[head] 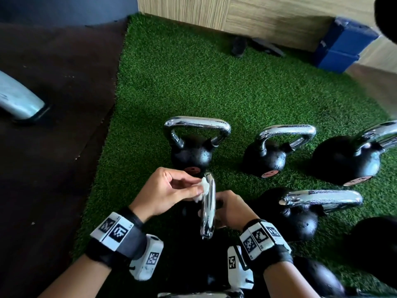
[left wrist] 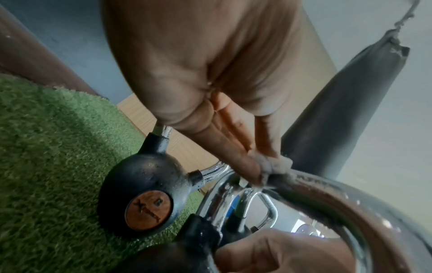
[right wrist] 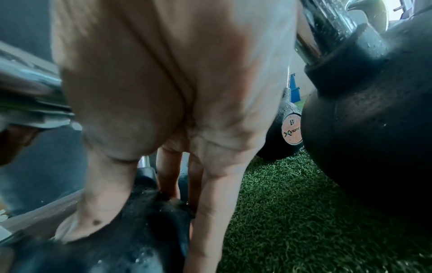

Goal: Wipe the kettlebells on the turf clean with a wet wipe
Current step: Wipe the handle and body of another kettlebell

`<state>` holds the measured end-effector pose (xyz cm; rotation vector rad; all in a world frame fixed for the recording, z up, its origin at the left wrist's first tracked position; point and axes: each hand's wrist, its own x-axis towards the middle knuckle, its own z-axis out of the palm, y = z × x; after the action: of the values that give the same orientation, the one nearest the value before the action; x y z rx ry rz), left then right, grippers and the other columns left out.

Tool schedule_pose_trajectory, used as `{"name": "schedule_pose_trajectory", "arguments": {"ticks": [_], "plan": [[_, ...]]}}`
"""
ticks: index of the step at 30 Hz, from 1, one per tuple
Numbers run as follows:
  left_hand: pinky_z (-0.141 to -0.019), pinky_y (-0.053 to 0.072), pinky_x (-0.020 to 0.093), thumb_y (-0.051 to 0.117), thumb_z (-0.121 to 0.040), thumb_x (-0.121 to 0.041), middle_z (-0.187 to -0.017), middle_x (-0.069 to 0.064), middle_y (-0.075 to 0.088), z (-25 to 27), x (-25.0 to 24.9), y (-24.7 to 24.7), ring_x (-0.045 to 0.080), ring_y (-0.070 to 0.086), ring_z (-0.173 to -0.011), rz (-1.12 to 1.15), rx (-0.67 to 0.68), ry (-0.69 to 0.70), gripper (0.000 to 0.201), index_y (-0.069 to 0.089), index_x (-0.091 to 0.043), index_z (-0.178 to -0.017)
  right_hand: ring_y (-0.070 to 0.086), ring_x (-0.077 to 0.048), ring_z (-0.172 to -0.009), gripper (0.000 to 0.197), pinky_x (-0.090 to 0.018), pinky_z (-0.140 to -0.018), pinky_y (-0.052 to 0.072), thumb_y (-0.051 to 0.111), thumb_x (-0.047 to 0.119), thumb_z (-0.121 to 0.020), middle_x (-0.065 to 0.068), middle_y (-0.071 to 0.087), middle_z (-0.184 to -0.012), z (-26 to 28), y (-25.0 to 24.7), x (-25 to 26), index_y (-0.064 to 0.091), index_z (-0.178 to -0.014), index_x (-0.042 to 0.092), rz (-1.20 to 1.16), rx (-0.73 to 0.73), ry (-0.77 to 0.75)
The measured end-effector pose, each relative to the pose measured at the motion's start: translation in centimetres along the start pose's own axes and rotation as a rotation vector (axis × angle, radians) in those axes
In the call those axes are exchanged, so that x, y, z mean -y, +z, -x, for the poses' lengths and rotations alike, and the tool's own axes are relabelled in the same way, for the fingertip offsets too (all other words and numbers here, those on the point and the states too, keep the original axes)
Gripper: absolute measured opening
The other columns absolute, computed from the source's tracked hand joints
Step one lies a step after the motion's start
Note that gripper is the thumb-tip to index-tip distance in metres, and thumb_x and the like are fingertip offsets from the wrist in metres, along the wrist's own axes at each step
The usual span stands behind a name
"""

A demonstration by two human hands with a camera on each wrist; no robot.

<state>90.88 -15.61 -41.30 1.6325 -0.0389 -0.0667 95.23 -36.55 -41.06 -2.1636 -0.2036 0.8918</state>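
Several black kettlebells with chrome handles stand on green turf (head: 193,82). My left hand (head: 198,187) pinches a crumpled white wet wipe (head: 204,186) against the top of the nearest kettlebell's chrome handle (head: 208,216). The left wrist view has the fingertips (left wrist: 254,166) pressing the wipe (left wrist: 275,164) onto that handle (left wrist: 327,192). On the other side of the handle my right hand (head: 227,208) grips this kettlebell's black body (right wrist: 149,212), thumb on one side and fingers (right wrist: 168,177) on the other. Most of that body is hidden under my hands.
Other kettlebells stand just behind (head: 191,151), to the right (head: 266,155) (head: 345,158) and close by my right wrist (head: 300,220). Dark rubber floor (head: 53,147) borders the turf on the left. Blue boxes (head: 341,44) and dark shoes (head: 238,46) lie by the wooden wall.
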Motion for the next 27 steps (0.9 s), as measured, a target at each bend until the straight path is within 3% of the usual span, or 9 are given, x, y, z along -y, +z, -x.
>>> {"name": "schedule_pose_trajectory", "arguments": {"ticks": [3, 5, 8, 13, 15, 18, 21, 24, 27], "plan": [[-0.080, 0.063, 0.032, 0.085, -0.078, -0.015, -0.086, 0.010, 0.079, 0.1, -0.6, 0.3, 0.021, 0.076, -0.079, 0.058, -0.036, -0.020, 0.017, 0.080, -0.009, -0.094, 0.069, -0.020, -0.062, 0.012, -0.047, -0.069, 0.063, 0.080, 0.017, -0.082, -0.003, 0.072, -0.071, -0.2, 0.1, 0.0, 0.075, -0.078, 0.027, 0.002, -0.007, 0.003], [-0.073, 0.064, 0.033, 0.085, -0.077, -0.014, -0.082, 0.015, 0.078, 0.9, -0.8, 0.5, 0.022, 0.075, -0.074, 0.118, 0.078, -0.078, 0.011, 0.079, -0.010, -0.085, 0.072, -0.029, -0.070, 0.009, -0.052, -0.071, 0.062, 0.079, 0.013, -0.082, -0.013, 0.074, -0.078, -0.2, 0.0, -0.2, 0.076, -0.083, 0.020, -0.003, -0.006, 0.005], [-0.068, 0.061, 0.027, 0.089, -0.075, -0.018, -0.080, 0.012, 0.078, 2.2, -0.8, 0.4, 0.020, 0.075, -0.073, 0.072, 0.222, -0.082, 0.014, 0.077, -0.013, -0.080, 0.070, -0.026, -0.068, 0.011, -0.053, -0.072, 0.062, 0.080, 0.012, -0.081, -0.012, 0.073, -0.077, -0.3, 0.0, -0.6, 0.074, -0.078, 0.021, -0.018, -0.012, -0.002], [-0.072, 0.059, 0.028, 0.093, -0.069, -0.031, -0.083, 0.006, 0.079, 4.0, -0.1, 0.5, 0.019, 0.076, -0.077, -0.009, 0.136, -0.044, 0.022, 0.079, -0.019, -0.080, 0.074, -0.034, -0.074, 0.020, -0.053, -0.070, 0.062, 0.081, 0.016, -0.080, -0.016, 0.075, -0.088, -0.7, 0.1, -0.7, 0.075, -0.098, 0.013, 0.008, -0.012, 0.017], [-0.072, 0.058, 0.024, 0.094, -0.068, -0.032, -0.084, 0.003, 0.080, 5.2, 0.7, 1.0, 0.017, 0.076, -0.078, -0.037, 0.162, -0.046, 0.021, 0.080, -0.019, -0.080, 0.074, -0.036, -0.077, 0.011, -0.053, -0.071, 0.062, 0.082, 0.015, -0.079, -0.017, 0.075, -0.087, -0.8, 0.1, -0.8, 0.076, -0.089, 0.018, 0.010, -0.009, 0.014], [-0.074, 0.059, 0.020, 0.092, -0.070, -0.039, -0.086, -0.008, 0.080, 6.5, 1.3, 1.6, 0.013, 0.078, -0.081, -0.106, 0.092, 0.033, 0.018, 0.083, -0.031, -0.083, 0.070, -0.029, -0.067, 0.009, -0.052, -0.069, 0.062, 0.084, 0.020, -0.079, -0.015, 0.075, -0.084, -0.8, 0.2, -0.9, 0.076, -0.083, 0.023, 0.020, -0.018, 0.010], [-0.078, 0.059, 0.021, 0.091, -0.072, -0.035, -0.090, -0.010, 0.080, 7.0, 2.0, 1.7, 0.011, 0.077, -0.086, -0.096, 0.048, 0.049, 0.016, 0.083, -0.034, -0.085, 0.074, -0.031, -0.073, 0.015, -0.049, -0.067, 0.063, 0.085, 0.025, -0.078, -0.012, 0.076, -0.083, -0.9, 0.3, -1.2, 0.077, -0.090, 0.022, 0.018, -0.033, 0.025], [-0.083, 0.060, 0.025, 0.089, -0.076, -0.020, -0.093, -0.012, 0.080, 7.0, 3.0, 1.9, 0.009, 0.077, -0.088, -0.183, 0.055, 0.046, 0.015, 0.084, -0.025, -0.088, 0.075, -0.034, -0.078, 0.017, -0.048, -0.068, 0.063, 0.085, 0.027, -0.076, -0.010, 0.076, -0.084, -1.0, 0.3, -1.3, 0.077, -0.091, 0.024, 0.013, -0.034, 0.019], [-0.081, 0.056, 0.015, 0.089, -0.076, -0.021, -0.090, -0.017, 0.079, 6.9, 3.2, 1.7, 0.004, 0.076, -0.088, -0.227, 0.037, 0.041, 0.015, 0.084, -0.026, -0.090, 0.074, -0.031, -0.081, 0.022, -0.044, -0.070, 0.064, 0.084, 0.030, -0.075, -0.007, 0.077, -0.085, -0.9, 0.3, -1.0, 0.077, -0.096, 0.029, 0.043, -0.035, 0.012]]}}
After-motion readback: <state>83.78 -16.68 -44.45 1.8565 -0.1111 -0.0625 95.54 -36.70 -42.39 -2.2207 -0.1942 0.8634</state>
